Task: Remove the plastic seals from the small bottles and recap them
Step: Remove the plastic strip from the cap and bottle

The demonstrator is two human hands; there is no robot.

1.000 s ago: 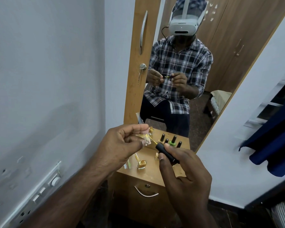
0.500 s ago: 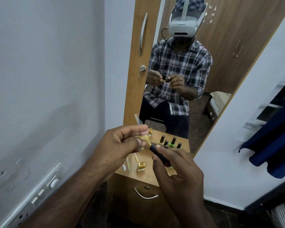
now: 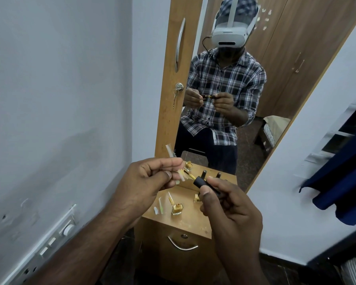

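head view, left hand [image 3: 146, 182]: raised over the stand, thumb and forefinger pressed together on a thin pale plastic seal [image 3: 182, 176]; seal sticks out to the right past the fingertips.
head view, right hand [image 3: 230, 210]: thumb and fingers closed around a black cap [image 3: 207, 185], held just right of and slightly below the seal.
cap axis: long axis runs up-left to down-right; the up-left end faces the left hand.
brush stem [image 3: 191, 177]: a short yellow-stained bit shows between seal and cap; cannot tell if the seal touches it or only sits beside it.
key relation: seal lies up-left of the cap, roughly in line with the cap's long axis. My read: a pull apart along that line is what separates them; left hand is nearer the seal, right only has to hold steady.
open bottle [image 3: 177, 209]: small, yellow, uncapped, upright on the wooden stand [image 3: 193, 223], below and between the hands, well apart from the cap.
recap read: cap would need to tip upright and come down-left to meet that neck; right hand is the nearer one.
loose seals [image 3: 159, 206]: pale strips lying flat just left of the open bottle.
other bottles [image 3: 203, 173]: black-capped, upright at the back of the stand by the mirror [image 3: 255, 112]; partly hidden behind the hands, count unclear.
mirror check: reflection shows both hands close, a thin dark item spanning them.
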